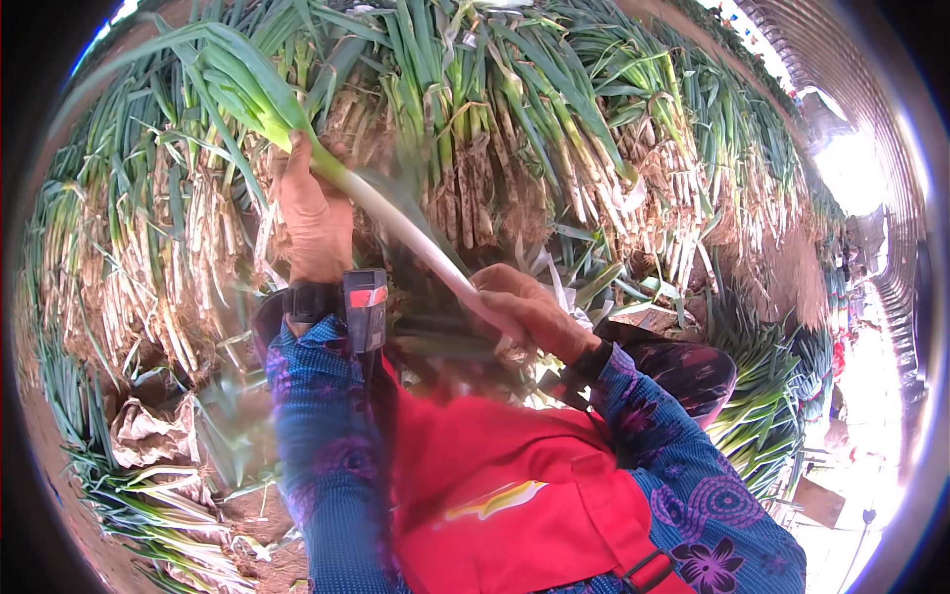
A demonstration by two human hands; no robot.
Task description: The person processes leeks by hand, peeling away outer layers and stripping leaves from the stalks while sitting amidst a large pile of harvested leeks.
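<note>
A long green onion (396, 223) with a white stalk and green leaves slants from upper left down to the lower middle of the head view. My left hand (307, 208) grips it high up where the green begins, with a small dark device (364, 322) strapped at that wrist. My right hand (517, 309) is closed around the white lower end, partly hiding it. Both forearms wear blue patterned sleeves, over a red apron (515, 535).
Rows of green onions with soil-covered roots (475, 158) line the top and left. More bundles (762, 416) lie at the right. Crumpled brown paper (153, 426) lies at lower left. A bright, ribbed covering (886, 158) curves along the far right, with sunlit ground below it.
</note>
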